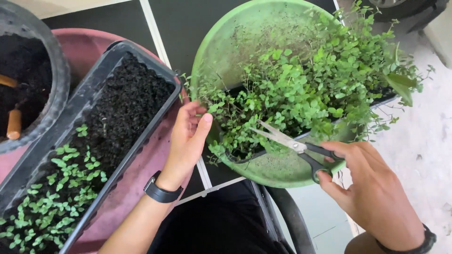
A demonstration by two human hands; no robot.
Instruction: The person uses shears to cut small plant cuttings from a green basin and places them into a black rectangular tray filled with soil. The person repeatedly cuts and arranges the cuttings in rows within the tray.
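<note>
Right, right hand [372,188] has fingers through the black handles of the scissors [294,146], closed around them. Blades are parted, tips pointing left into the leafy plants [310,89]. Those plants sit in a dark tray resting on a round green dish [226,51], upper middle of the view. Left hand [186,141] is loosely open, fingers curled, thumb up against the near edge of the foliage, holding nothing; black watch on that wrist. Left of it: long black planter [75,117] of dark soil, small seedlings [52,197] at its near end, standing on a reddish tray [136,188]. Round black pot [52,70] of soil at far left.
</note>
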